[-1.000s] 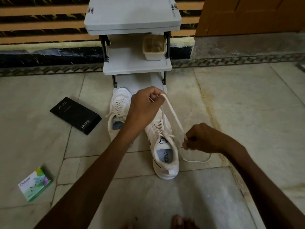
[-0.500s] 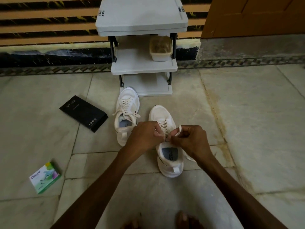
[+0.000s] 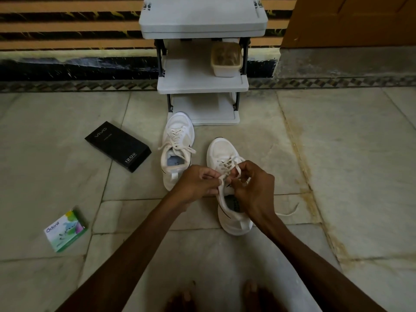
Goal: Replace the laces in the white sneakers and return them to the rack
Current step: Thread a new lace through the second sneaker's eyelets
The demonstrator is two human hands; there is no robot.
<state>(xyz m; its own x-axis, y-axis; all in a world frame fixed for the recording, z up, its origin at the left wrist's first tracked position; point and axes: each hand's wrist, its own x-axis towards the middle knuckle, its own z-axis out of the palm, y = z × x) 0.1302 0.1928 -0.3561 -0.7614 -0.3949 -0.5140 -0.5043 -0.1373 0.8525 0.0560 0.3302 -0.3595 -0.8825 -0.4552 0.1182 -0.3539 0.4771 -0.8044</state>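
Observation:
Two white sneakers stand on the floor in front of a grey shoe rack point(image 3: 202, 85). The left sneaker point(image 3: 176, 149) is laced and tied with a bow. The right sneaker point(image 3: 227, 158) sits closer to me, its cream lace point(image 3: 234, 170) threaded through the eyelets. My left hand point(image 3: 195, 183) pinches one lace end over the tongue. My right hand point(image 3: 254, 188) pinches the other strand just beside it. A loose lace end point(image 3: 290, 211) trails on the floor to the right of the shoe.
A black phone box point(image 3: 118, 146) lies left of the sneakers. A green and white carton point(image 3: 65, 230) lies nearer, at the left. A beige tub point(image 3: 226, 59) stands on the rack's middle shelf. My toes point(image 3: 249, 293) show at the bottom edge.
Both hands came down from pulling the lace up and apart and now meet over the right sneaker's tongue. The view shifted slightly.

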